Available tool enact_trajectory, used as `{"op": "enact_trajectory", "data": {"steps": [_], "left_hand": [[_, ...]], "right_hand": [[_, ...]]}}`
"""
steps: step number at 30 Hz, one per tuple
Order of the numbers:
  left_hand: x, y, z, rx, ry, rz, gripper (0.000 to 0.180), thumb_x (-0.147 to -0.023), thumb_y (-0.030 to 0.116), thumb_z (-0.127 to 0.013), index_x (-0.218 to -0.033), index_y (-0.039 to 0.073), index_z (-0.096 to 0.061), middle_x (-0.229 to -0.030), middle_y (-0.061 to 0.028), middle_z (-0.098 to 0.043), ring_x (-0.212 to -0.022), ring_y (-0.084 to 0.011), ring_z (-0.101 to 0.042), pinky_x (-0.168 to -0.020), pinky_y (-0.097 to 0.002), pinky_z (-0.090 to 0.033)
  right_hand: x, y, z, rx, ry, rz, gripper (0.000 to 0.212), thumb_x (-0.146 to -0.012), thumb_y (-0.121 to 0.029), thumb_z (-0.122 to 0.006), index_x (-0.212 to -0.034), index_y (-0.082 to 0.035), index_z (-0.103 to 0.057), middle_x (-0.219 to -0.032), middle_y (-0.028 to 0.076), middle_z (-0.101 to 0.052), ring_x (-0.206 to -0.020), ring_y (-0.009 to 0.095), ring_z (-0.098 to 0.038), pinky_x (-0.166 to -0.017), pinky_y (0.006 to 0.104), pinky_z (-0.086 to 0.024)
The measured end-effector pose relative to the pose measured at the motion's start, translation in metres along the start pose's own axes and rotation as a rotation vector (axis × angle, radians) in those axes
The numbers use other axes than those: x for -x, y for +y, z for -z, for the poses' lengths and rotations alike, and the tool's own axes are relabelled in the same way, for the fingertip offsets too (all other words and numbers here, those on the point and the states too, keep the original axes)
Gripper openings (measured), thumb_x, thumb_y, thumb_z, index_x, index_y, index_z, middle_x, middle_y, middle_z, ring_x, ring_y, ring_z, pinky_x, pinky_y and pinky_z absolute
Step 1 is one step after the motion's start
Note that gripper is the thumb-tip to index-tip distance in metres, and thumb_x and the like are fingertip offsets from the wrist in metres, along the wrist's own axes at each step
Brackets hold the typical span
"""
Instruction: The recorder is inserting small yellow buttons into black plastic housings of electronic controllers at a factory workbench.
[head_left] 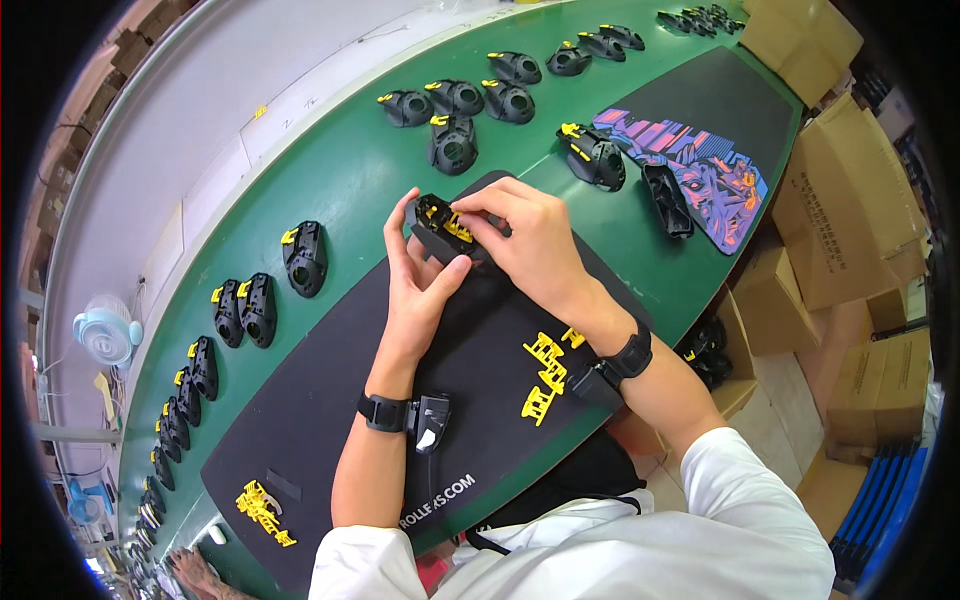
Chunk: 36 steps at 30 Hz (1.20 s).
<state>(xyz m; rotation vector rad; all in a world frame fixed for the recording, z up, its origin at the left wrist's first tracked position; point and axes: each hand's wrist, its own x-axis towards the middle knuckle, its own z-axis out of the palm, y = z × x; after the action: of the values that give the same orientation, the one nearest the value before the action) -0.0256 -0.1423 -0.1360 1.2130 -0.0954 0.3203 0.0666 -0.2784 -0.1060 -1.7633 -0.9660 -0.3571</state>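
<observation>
The left hand (415, 290) grasps a black hollow plastic shell (440, 246); the right hand (530, 238) pinches a yellow plastic clip (459, 229) at its opening. Loose yellow clips (551, 376) lie nearer, rightward.

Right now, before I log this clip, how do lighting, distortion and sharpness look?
Head view: bright overall, with pale sheen on the green table; head view: fisheye distortion bends the table's far edge into an arc, with black corners; head view: the left hand and right hand look fairly sharp, but the black shell between them is dark, its finer detail hard to read.
</observation>
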Motion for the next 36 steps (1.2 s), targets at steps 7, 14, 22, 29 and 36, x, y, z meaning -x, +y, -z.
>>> {"op": "enact_trajectory", "data": {"steps": [7, 14, 22, 29, 36], "left_hand": [[0.005, 0.003, -0.001, 0.179, 0.04, 0.107, 0.084, -0.09, 0.024, -0.065, -0.158, 0.02, -0.017, -0.142, -0.0132, -0.046, -0.13, -0.0282, -0.052, -0.102, -0.0468, -0.048], [0.006, 0.014, -0.002, 0.2, 0.051, 0.231, 0.078, -0.09, 0.041, -0.055, -0.157, 0.012, -0.028, -0.141, -0.0082, -0.052, -0.125, -0.0204, -0.054, -0.103, -0.0366, -0.046], [0.006, 0.003, 0.022, 0.508, -0.043, 0.309, 0.063, -0.096, 0.049, -0.05, -0.146, 0.01, -0.047, -0.133, -0.0068, -0.059, -0.112, -0.0191, -0.061, -0.091, -0.036, -0.052], [-0.003, 0.014, 0.02, 0.716, 0.113, 0.376, 0.07, -0.099, 0.056, -0.046, -0.143, 0.002, -0.046, -0.11, -0.0061, -0.064, -0.075, -0.013, -0.061, -0.059, -0.027, -0.05], [0.009, 0.015, 0.044, 0.809, -0.143, 0.477, 0.069, -0.102, 0.061, -0.041, -0.13, 0.0, -0.059, -0.096, -0.0079, -0.069, -0.047, -0.0135, -0.048, -0.044, -0.0244, -0.045]], "right_hand": [[-0.003, 0.018, 0.007, -0.515, -0.268, -0.352, 0.01, -0.088, -0.002, -0.071, -0.098, -0.001, -0.069, -0.08, -0.002, -0.055, -0.071, 0.006, -0.052, -0.065, 0.021, -0.044], [-0.003, 0.024, 0.005, -0.813, -0.475, -0.572, 0.018, -0.09, -0.004, -0.072, -0.106, -0.004, -0.063, -0.076, -0.008, -0.043, -0.068, 0.001, -0.042, -0.06, 0.0188, -0.038], [-0.004, 0.002, 0.006, -0.3, -0.272, -0.176, 0.023, -0.083, -0.016, -0.081, -0.1, -0.008, -0.067, -0.078, 0.0, -0.058, -0.08, 0.013, -0.055, -0.073, 0.0281, -0.048], [-0.008, -0.007, 0.019, -0.139, -0.344, 0.331, 0.029, -0.073, -0.017, -0.085, -0.097, -0.007, -0.071, -0.096, 0.001, -0.07, -0.094, 0.025, -0.059, -0.085, 0.0365, -0.053], [0.003, -0.033, 0.016, -0.062, -0.52, 0.356, 0.027, -0.081, -0.013, -0.079, -0.102, -0.003, -0.066, -0.107, 0.005, -0.068, -0.098, 0.028, -0.057, -0.087, 0.0362, -0.051]]}}
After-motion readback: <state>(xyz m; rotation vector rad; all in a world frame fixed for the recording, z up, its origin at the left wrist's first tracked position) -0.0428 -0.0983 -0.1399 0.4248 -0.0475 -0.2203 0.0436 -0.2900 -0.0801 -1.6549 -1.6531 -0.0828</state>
